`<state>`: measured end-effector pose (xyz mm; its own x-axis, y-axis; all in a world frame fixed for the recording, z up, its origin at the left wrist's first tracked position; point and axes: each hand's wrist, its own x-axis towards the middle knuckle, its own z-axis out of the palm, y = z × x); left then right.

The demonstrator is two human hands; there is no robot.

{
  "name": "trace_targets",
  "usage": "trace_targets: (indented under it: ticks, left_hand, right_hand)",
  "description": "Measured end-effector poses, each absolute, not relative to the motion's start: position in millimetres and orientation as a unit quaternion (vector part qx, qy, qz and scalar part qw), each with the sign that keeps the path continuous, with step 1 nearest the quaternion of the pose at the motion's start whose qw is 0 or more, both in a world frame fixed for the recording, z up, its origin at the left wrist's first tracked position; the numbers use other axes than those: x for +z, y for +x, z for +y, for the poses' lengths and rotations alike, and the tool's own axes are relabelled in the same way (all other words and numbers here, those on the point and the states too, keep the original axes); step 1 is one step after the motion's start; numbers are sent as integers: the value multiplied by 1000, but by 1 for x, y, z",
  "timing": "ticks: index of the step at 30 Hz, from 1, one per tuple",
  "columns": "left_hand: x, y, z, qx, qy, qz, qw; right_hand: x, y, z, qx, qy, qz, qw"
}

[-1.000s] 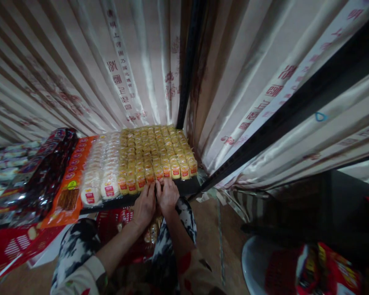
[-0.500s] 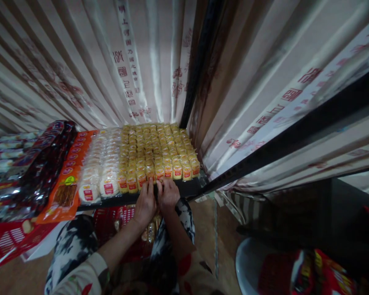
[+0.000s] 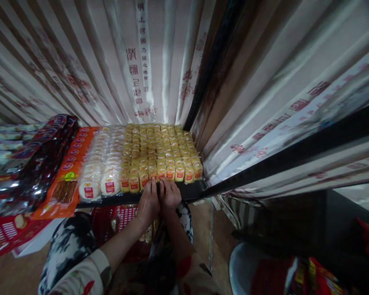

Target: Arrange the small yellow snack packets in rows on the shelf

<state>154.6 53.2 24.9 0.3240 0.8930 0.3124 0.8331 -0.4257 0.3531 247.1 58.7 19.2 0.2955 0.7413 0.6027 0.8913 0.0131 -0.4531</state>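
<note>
My left hand and my right hand are side by side at the front edge of a black shelf. Both have their fingers stretched forward, the tips against the front of small yellow wrapped cakes with red labels. Nothing is visibly gripped in either hand, though the thumbs and undersides are partly hidden. The yellow cakes stand in several tight rows. To their left are two rows of round white wrapped cakes, upright one behind another.
Orange snack packs and dark shiny packs lie farther left. Red baskets stand below the shelf, one between my knees. A pleated curtain hangs behind, and a black post rises at the corner. A pale basin sits lower right.
The camera view has turned slightly left, so the shelf and curtain sit a little farther right. Both hands remain at the front of the yellow cakes, with only a slight shift.
</note>
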Motion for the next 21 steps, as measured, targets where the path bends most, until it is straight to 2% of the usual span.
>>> trace_targets:
  ticks: [6, 13, 21]
  left_hand:
    - [31, 159, 53, 274, 790, 547, 48]
    - [38, 158, 43, 326, 816, 475, 36]
    - [31, 159, 47, 326, 818, 473, -31]
  right_hand:
    - [14, 251, 55, -85, -673, -606, 416]
    - [19, 258, 43, -62, -602, -648, 463]
    - [22, 263, 42, -84, -609, -671, 416]
